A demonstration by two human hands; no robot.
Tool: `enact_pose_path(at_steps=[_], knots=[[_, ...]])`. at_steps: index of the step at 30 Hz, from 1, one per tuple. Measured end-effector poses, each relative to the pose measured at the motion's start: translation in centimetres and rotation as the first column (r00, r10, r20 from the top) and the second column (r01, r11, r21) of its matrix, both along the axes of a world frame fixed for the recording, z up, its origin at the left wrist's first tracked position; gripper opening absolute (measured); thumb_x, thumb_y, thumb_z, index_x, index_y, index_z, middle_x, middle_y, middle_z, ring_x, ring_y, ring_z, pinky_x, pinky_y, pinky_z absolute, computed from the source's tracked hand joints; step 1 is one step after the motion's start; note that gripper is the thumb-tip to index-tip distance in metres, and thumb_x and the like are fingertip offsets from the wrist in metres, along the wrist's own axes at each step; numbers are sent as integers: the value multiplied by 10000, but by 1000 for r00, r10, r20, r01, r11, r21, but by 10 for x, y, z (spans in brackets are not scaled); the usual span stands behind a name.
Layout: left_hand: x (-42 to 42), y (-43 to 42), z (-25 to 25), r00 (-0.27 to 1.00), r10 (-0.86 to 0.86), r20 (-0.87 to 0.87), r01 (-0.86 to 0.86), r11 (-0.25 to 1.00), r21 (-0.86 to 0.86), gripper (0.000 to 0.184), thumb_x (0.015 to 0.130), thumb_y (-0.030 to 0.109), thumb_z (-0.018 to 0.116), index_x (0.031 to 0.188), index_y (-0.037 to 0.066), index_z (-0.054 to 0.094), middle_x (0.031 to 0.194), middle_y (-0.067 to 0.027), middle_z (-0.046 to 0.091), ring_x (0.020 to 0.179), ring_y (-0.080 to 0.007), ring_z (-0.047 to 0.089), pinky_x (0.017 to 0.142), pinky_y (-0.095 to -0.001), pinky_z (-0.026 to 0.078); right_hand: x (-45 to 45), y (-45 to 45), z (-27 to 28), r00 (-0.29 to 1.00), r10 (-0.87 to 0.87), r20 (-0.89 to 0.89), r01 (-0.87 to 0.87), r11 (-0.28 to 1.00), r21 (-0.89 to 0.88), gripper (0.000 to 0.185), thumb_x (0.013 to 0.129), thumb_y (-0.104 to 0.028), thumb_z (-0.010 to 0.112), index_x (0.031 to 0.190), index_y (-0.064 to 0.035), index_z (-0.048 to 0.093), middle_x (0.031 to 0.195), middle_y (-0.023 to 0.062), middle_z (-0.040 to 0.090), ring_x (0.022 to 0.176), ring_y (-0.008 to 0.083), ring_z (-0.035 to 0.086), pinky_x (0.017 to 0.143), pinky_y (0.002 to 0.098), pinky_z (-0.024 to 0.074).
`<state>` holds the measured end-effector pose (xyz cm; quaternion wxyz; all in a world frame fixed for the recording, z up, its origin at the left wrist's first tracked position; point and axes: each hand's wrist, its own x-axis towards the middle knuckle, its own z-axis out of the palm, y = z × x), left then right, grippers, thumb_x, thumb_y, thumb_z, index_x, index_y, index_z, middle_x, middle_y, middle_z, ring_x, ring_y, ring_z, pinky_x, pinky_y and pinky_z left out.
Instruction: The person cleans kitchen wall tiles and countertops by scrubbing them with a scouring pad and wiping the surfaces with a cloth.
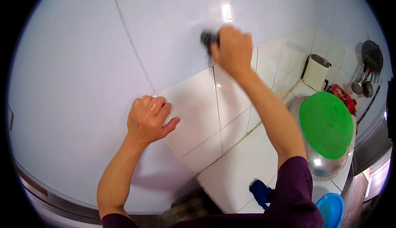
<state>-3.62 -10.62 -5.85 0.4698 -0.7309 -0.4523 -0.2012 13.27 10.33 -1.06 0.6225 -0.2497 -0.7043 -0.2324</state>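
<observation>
My right hand (234, 50) is wrapped round a dark scrubber (209, 39), blurred by motion, against the pale wall panel (173, 30) just above the white tiles. Lower and to the left, my left hand (148, 118) looks wet. Its fingers are curled in, with the thumb sticking out to the right, near the lower edge of the panel where a vertical seam meets the tiles. Nothing shows in that hand. White wall tiles (194, 108) lie between the two hands.
A green strainer (326, 125) rests on a metal bowl (328, 166) on the tiled counter (235, 166). A dark blue cloth (260, 193), a light blue basin (331, 209), a cream container (316, 72) and a red packet (343, 97) are nearby. Utensils (371, 59) hang at right.
</observation>
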Motion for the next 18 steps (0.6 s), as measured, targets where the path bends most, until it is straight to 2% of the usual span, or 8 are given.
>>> enact_pose_path(at_steps=[2,4,6,10,12,14,15,18], knots=[[-1,3,1,1000,23,17,-22,999,-25,285,627,269,730,810,88,606,894,-17,545,727,-214,472,609,-341,358,-2,-10,-17,994,90,60,-93,995,44,256,612,-177,704,758,-99,508,697,52,523,658,226,516,601,382,305],[-2,4,1,1000,25,-10,-25,1000,-7,287,631,275,727,813,88,607,896,-17,547,732,-212,474,611,-342,360,1,4,2,1000,-9,-19,11,996,85,232,627,-177,689,731,-103,496,676,48,511,623,225,502,595,380,303],[-1,2,0,1000,16,-4,-16,1000,-26,284,633,275,725,812,89,606,895,-16,547,728,-211,473,609,-341,360,9,9,30,993,-87,-75,77,989,-123,205,637,-151,675,704,-111,486,658,35,508,600,223,498,574,378,302],[1,4,2,1000,-3,-12,3,1000,21,274,685,336,710,753,106,578,839,3,530,690,-183,454,571,-313,331,-13,-9,-7,1000,11,-12,-9,992,127,232,637,-161,691,681,-105,470,659,35,513,618,222,506,573,371,302],[1,7,4,1000,-1,-11,1,999,38,272,684,335,709,755,106,579,839,3,532,692,-185,456,573,-313,333,-6,-7,-1,996,90,20,-90,995,44,197,636,-120,671,692,-104,483,667,38,524,630,220,514,583,375,309],[1,3,3,1000,3,-17,-2,1000,24,271,683,333,708,756,105,581,838,2,533,694,-186,458,575,-313,336,2,6,18,991,-76,-106,67,994,-82,233,644,-161,680,743,-89,482,710,72,530,652,262,519,591,381,326],[1,3,3,1000,5,-17,-5,1000,18,270,681,332,707,755,105,581,836,1,533,694,-188,458,575,-314,336,4,4,23,992,-54,-118,29,979,-204,248,646,-177,685,745,-80,479,713,75,529,656,265,510,612,384,328],[1,3,3,1000,-2,-11,2,1000,7,263,679,314,700,777,95,591,852,-13,541,703,-204,466,592,-328,348,-22,-21,0,997,65,29,-64,997,-41,246,663,-191,686,740,-74,484,718,88,533,655,273,508,609,388,327]])
